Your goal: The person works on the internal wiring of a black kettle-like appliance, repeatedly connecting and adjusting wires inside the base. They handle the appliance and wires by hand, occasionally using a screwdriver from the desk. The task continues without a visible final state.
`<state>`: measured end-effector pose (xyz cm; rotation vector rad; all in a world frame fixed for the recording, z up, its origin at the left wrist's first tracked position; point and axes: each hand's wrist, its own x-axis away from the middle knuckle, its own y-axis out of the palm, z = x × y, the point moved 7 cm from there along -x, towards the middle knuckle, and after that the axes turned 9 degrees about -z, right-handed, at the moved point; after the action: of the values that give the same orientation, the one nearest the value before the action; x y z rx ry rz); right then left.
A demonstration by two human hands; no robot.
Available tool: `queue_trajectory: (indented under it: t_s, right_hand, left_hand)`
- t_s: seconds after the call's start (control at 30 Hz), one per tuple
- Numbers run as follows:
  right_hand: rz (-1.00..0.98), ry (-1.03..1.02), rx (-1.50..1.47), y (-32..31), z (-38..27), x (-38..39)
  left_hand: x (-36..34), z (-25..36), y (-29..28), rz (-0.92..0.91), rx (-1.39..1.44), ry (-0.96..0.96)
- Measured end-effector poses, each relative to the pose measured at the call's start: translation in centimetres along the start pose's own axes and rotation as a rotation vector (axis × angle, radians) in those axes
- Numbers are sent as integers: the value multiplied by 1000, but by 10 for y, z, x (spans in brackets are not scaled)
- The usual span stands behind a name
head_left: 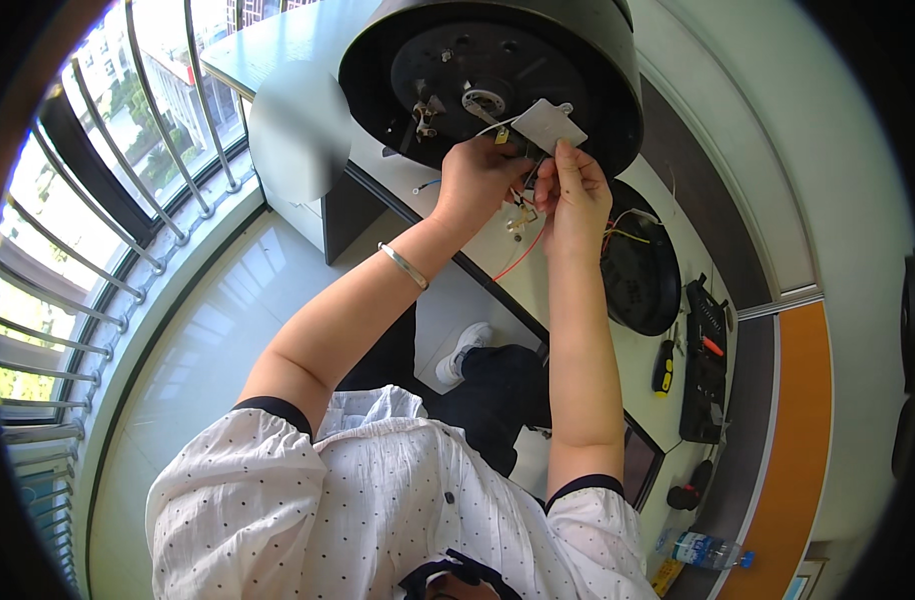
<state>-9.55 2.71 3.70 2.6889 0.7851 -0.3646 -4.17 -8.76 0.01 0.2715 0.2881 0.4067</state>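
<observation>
At the tipped cooker (550,72), I see R hand (578,207) pinching the white plate (550,124), prob. to keep it clear of the wires (524,200), w/ L hand (478,182) nearly closed just beside, tho can't tell on what.

This is looking like a home or small-office room: a wide window with silver metal bars (118,150) is curving toward ten o'clock, a glossy pale tile floor (193,340) is shining toward nine, and a black plastic tool case (705,375) is lying on a pale, smooth tabletop (642,375) toward three.
</observation>
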Motion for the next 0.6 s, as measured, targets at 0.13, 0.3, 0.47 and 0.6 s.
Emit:
queue_trajectory:
  t_s: [0.13, 0.3, 0.47, 0.6]
  right_hand:
    - [-10, 27, 16, -2, 6, 1]
    - [-24, 67, 45, -4, 10, 4]
    - [-51, 80, 90, -6, 13, 10]
    - [-55, 87, 148, -6, 13, 15]
  left_hand:
    - [-4, 0, -3, 28, -122, 55]
    - [8, 18, -12, 271, -501, 226]
    - [4, 5, -17, 279, -332, 273]
    - [0, -3, -15, 239, -116, 252]
